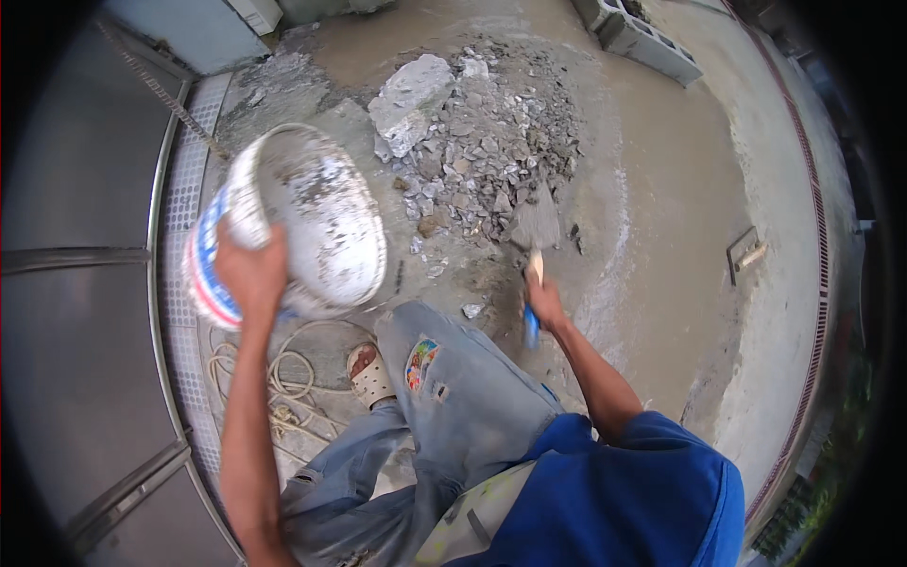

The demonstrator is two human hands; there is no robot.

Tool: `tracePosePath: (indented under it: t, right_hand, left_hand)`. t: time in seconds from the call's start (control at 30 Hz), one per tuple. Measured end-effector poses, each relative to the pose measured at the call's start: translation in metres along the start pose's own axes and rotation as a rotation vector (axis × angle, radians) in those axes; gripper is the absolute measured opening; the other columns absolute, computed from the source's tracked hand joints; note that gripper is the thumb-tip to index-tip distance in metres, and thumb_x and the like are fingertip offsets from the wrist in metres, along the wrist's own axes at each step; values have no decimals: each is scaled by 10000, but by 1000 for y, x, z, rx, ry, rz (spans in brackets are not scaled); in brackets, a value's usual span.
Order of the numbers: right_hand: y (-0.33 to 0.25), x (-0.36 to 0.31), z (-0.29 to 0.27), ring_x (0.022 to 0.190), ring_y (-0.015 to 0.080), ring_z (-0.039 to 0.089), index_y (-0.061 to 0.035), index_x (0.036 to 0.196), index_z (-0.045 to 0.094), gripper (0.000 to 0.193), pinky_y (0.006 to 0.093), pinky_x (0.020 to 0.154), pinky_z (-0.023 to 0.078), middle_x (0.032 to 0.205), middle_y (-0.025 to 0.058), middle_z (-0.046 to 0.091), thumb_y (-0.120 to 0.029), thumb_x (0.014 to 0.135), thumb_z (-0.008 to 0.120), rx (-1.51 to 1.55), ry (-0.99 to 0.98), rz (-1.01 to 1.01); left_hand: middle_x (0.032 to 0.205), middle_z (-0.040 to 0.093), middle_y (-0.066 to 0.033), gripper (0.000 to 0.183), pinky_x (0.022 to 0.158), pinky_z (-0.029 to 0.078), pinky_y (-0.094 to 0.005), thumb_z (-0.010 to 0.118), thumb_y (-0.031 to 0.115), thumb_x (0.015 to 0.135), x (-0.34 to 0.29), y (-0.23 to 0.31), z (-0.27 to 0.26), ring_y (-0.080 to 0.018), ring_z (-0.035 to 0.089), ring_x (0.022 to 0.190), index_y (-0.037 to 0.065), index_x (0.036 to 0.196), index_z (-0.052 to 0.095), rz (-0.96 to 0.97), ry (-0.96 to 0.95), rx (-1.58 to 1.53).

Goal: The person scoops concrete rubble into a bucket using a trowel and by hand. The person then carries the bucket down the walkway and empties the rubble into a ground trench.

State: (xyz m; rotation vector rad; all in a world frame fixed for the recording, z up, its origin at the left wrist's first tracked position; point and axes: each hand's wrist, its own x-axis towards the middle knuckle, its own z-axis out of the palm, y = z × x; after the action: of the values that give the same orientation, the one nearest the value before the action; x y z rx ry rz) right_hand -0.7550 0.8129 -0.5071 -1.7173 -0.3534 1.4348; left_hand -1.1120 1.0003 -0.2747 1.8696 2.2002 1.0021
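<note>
My left hand (251,269) grips the rim of a white plastic bucket (364,231) with blue and red markings on its side. The bucket is tilted, its mouth turned up and to the right; grey residue coats the inside, and it looks slightly blurred. In my right hand (543,298) is a trowel (536,222), held by its handle, which is pale near the blade and blue at the end. The trowel's blade meets the lower right edge of a heap of grey rubble (487,142). A large broken chunk of concrete (413,99) lies on the heap's left side.
Coiled rope (293,378) lies on the ground beside my sandalled foot (370,375). A metal door (80,208) stands along the left. Hollow concrete blocks (647,47) sit at the far right. Another tool with a wooden handle (753,255) rests on the wet cement (671,236) at right.
</note>
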Motion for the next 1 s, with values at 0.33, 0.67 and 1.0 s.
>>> tracePosePath:
  t: [0.33, 0.67, 1.0]
  right_hand:
    - [-58, 9, -13, 467, 144, 491, -29, 925, 462, 396, 299, 412, 441, 646, 46, 484, -422, 957, 499, 49, -20, 20]
    - [-7, -123, -69, 463, 156, 524, -2, 866, 506, 425, 333, 421, 430, 583, 58, 508, -420, 943, 476, -294, -28, 241]
    - [-69, 85, 63, 435, 165, 531, 0, 756, 524, 323, 322, 406, 450, 553, 66, 533, -277, 919, 549, -78, -90, -108]
  left_hand:
    - [919, 644, -305, 584, 806, 495, -451, 762, 277, 643, -4, 55, 81, -443, 629, 895, -109, 1046, 590, 103, -187, 143]
    - [943, 628, -319, 512, 800, 492, -487, 746, 286, 659, 12, 62, 75, -454, 621, 895, -114, 937, 590, 11, -274, 259]
    - [1028, 641, -280, 637, 844, 477, -472, 711, 474, 657, 46, 52, 100, -417, 621, 977, -67, 985, 640, -58, -329, 278]
